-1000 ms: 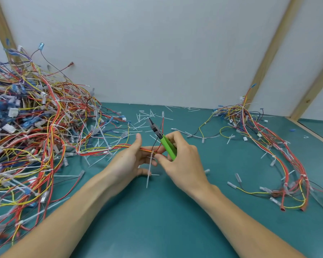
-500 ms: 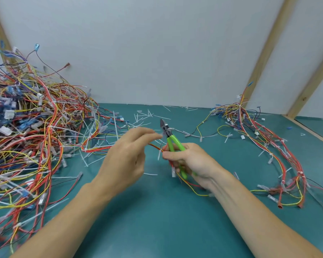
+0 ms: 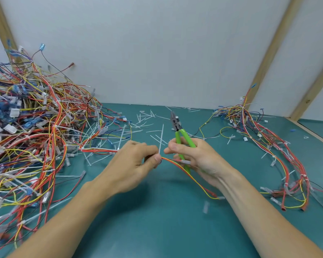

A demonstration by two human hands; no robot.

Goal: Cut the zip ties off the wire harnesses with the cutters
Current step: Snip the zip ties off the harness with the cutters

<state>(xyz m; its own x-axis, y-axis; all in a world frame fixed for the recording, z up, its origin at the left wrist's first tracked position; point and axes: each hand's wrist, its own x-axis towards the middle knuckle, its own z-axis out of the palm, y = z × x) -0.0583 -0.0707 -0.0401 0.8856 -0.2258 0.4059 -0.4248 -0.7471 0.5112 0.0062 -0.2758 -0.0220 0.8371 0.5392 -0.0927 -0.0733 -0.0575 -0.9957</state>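
Note:
My left hand (image 3: 134, 161) pinches a red and yellow wire harness (image 3: 190, 175) at a white zip tie (image 3: 161, 138) whose tail sticks straight up. My right hand (image 3: 196, 155) grips the green-handled cutters (image 3: 181, 133), jaws pointing up and away, and also holds the same harness against the handles. The cutter jaws are clear of the tie, above and to its right. The harness trails left from my left hand into the big pile and hangs down to the right, ending at a clear connector near my right forearm.
A big tangled heap of harnesses (image 3: 30, 138) fills the left of the green table (image 3: 157, 220). A smaller bundle of harnesses (image 3: 272, 146) lies at the right. Cut white tie scraps (image 3: 145, 120) litter the table behind my hands. A white wall stands at the back.
My hands have drawn closer together. My left hand now pinches the harness at an upright tie. The cutters stand more upright than before.

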